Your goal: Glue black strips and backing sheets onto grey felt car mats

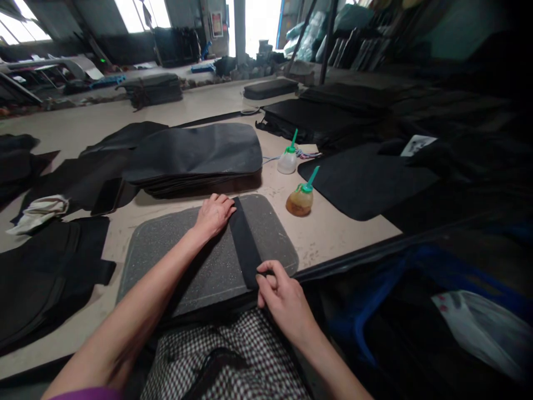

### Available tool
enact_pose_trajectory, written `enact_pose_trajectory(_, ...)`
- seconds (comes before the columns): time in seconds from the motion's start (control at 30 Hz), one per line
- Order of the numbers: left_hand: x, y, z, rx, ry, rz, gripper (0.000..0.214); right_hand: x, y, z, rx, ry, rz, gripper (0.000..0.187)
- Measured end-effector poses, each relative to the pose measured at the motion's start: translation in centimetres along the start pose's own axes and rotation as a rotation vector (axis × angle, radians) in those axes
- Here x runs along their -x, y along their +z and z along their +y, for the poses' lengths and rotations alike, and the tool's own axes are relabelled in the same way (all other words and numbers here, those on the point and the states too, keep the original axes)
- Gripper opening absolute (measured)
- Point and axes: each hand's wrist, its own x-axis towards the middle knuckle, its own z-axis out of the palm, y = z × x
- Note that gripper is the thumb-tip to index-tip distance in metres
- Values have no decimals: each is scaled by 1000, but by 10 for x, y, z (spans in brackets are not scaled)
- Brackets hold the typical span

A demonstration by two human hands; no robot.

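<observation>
Lying across the grey speckled panel [206, 272] in the middle of the frame, the black strip [245, 244] slants down towards the lower centre, with a hand at each end. The left hand [214, 215] is palm down, its fingers loosely extended and close together, their tips at the strip's upper end; it grasps nothing, and the light downward contact probably serves to steady that end. The right hand [281, 291] is more closed, fingers curled and thumb against forefinger at the strip's lower right edge, apparently a pinch that lets this end be drawn straight. The panel rests flat on the table [333, 239] against its near edge, likely so that both forearms can reach over it easily.

Just right of the panel stand two squeeze bottles with green spouts, one pale [287, 162] and one with amber liquid [300, 203], both upright and seemingly set within reach of the right hand. Above the panel, a stack of black panels [200, 150] lies squared together, perhaps for easy lifting one by one. At left, beside a crumpled white cloth [40, 214], a dark rectangle [107, 196] could be a phone, but it is too dim to be sure.
</observation>
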Motion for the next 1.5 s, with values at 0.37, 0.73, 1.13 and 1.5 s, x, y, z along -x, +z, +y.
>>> enact_pose_trajectory(0.37,0,3,-1,15,-5,4,35,-3,2,-1,-188,29,-75,12)
enact_pose_trajectory(0.73,3,4,1,41,-19,14,36,-5,5,4,109,-41,-24,14)
enact_pose_trajectory(1.13,4,1,2,50,-48,-8,36,-5,8,9,134,-74,-10,14)
enact_pose_trajectory(1.5,3,2,1,54,-30,-10,35,-5,7,5,245,-79,-29,15)
